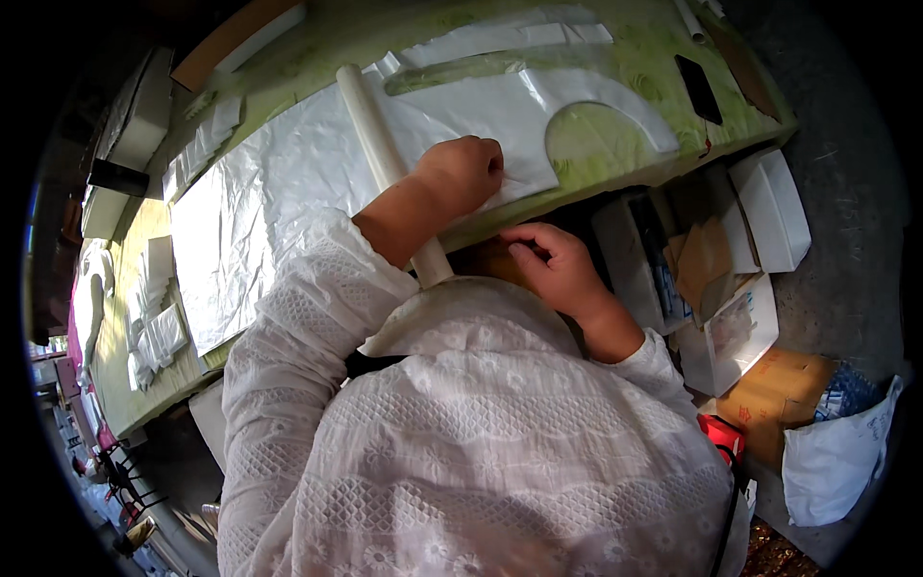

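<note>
My left hand (463, 175) is closed in a fist on the white plastic sheeting (308, 163), close to the table's near edge; what its fingers hold is hidden. Beneath my left forearm runs a long off-white tube (370, 125), from the sheeting down toward my lap. My right hand (565, 274) is lower, just off the table edge, its fingers curled and the thumb near the index finger. Anything pinched there is too small to make out. The sheeting's right end has a curved, handle-like strip (625, 104) around an opening.
The table (596, 139) has a green patterned cover. A black phone (698, 88) lies at its right end, folded white pieces (159, 332) at its left. To my right stand white bins (769, 207), a cardboard box (777, 389) and a white sack (836, 462).
</note>
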A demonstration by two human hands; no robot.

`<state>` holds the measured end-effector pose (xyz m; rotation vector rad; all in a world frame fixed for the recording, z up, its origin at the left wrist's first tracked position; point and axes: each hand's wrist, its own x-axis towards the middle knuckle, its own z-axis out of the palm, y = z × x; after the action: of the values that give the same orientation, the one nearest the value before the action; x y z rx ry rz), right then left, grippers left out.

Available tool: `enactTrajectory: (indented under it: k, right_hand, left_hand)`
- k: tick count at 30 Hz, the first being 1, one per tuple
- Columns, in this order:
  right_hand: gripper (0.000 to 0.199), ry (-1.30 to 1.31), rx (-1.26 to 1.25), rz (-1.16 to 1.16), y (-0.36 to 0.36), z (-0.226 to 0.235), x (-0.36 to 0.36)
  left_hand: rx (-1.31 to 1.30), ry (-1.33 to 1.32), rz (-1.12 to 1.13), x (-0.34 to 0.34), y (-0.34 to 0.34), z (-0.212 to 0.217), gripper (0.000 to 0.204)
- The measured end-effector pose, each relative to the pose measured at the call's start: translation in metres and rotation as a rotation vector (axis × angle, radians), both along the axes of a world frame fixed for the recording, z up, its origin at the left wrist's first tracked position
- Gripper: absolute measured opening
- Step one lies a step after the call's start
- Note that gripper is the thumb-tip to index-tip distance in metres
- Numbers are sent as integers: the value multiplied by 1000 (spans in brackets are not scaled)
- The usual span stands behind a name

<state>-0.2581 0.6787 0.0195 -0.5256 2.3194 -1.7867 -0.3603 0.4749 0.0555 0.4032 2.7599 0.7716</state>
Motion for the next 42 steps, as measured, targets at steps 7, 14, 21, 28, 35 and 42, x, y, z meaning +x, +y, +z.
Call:
enactTrajectory:
  k: [7, 14, 21, 28, 35, 42]
  right_hand:
    - [16, 181, 0, -141, 5, 11, -10]
    - [23, 669, 645, -258, -6, -1, -117]
    - [63, 1026, 411, -71, -77, 38, -136]
    - [54, 641, 88, 71, -84, 16, -102]
    - [25, 559, 174, 22, -68, -1, -100]
    - [25, 721, 227, 98, -74, 2, -86]
  left_hand:
    - [260, -137, 188, 4, -10, 10, 23]
    - [428, -181, 332, 13, -20, 22, 25]
    - [1092, -59, 550, 22, -30, 54, 42]
    - [1145, 171, 806, 52, -161, 51, 31]
    - [-68, 386, 958, 111, -241, 3, 65]
    - [-31, 449, 345, 106, -151, -12, 51]
